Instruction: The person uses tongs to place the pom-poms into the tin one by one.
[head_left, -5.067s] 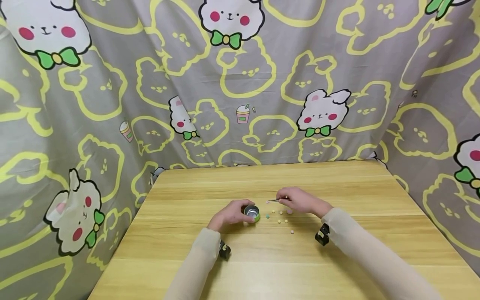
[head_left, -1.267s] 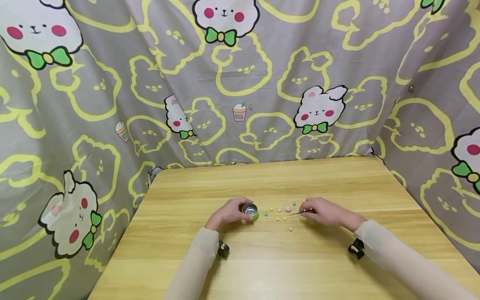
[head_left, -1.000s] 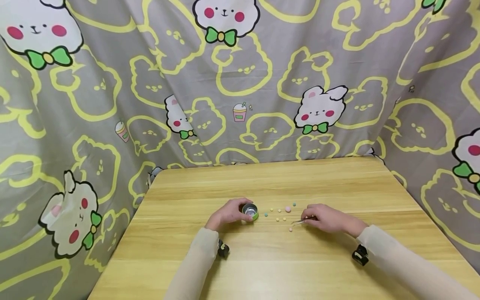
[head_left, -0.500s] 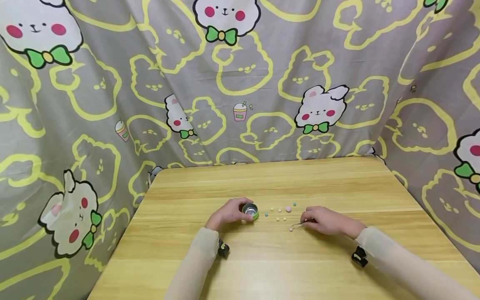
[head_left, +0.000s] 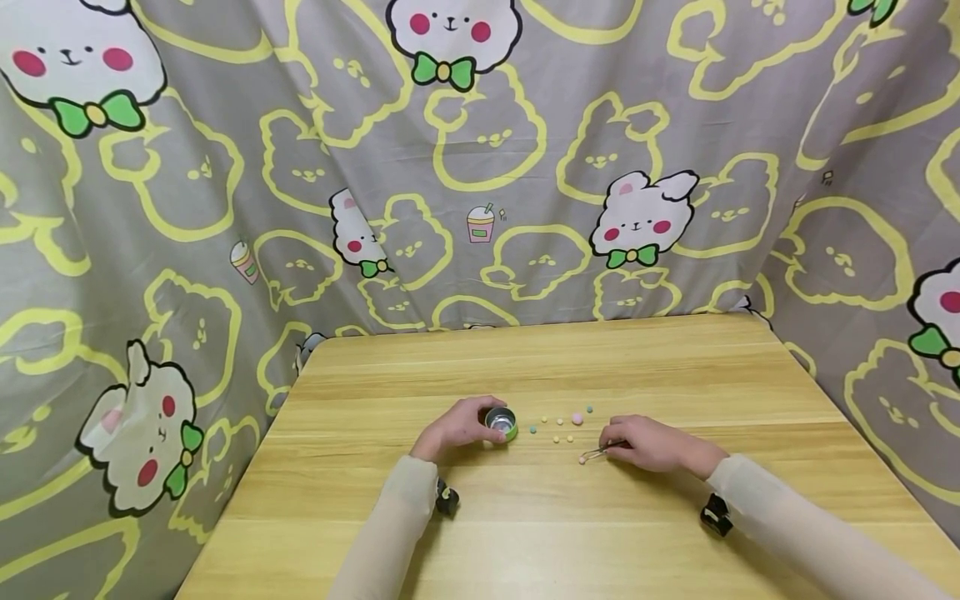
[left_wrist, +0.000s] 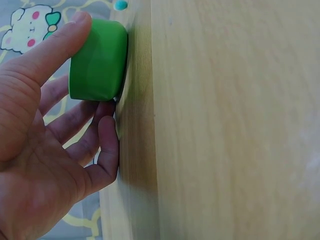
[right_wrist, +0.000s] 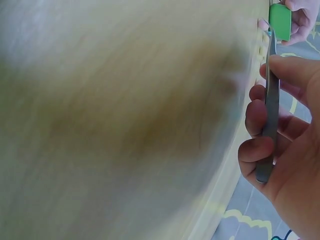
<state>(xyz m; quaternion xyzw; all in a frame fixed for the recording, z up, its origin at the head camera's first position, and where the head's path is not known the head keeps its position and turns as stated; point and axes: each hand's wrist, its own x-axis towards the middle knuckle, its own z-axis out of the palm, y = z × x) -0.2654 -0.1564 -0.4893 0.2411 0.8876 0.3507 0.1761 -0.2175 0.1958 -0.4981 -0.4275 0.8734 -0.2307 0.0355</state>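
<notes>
My left hand [head_left: 459,423] holds a small round green tin [left_wrist: 98,62] upright on the table, thumb on the near side and fingers round the far side. The tin's mouth faces up and its inside is silvery. In my right hand [head_left: 648,442] is a pair of metal tweezers [right_wrist: 271,110], pinched between thumb and fingers and pointing left. Its tips are right at a small pink bead [head_left: 582,460], the nearest bead to me. Between the hands lie several small yellow beads [head_left: 557,439], a larger pink ball [head_left: 577,418] and two teal beads [head_left: 533,430].
The light wood table [head_left: 480,533] reaches back to a grey curtain [head_left: 420,167] printed with cartoon bears, which also hangs along both sides. Black wrist cameras [head_left: 716,515] sit under both forearms, close above the tabletop.
My right hand has come from the far side of the beads to the right and toward me, bringing the tweezer tips down to the near pink bead. The left hand keeps holding the tin.
</notes>
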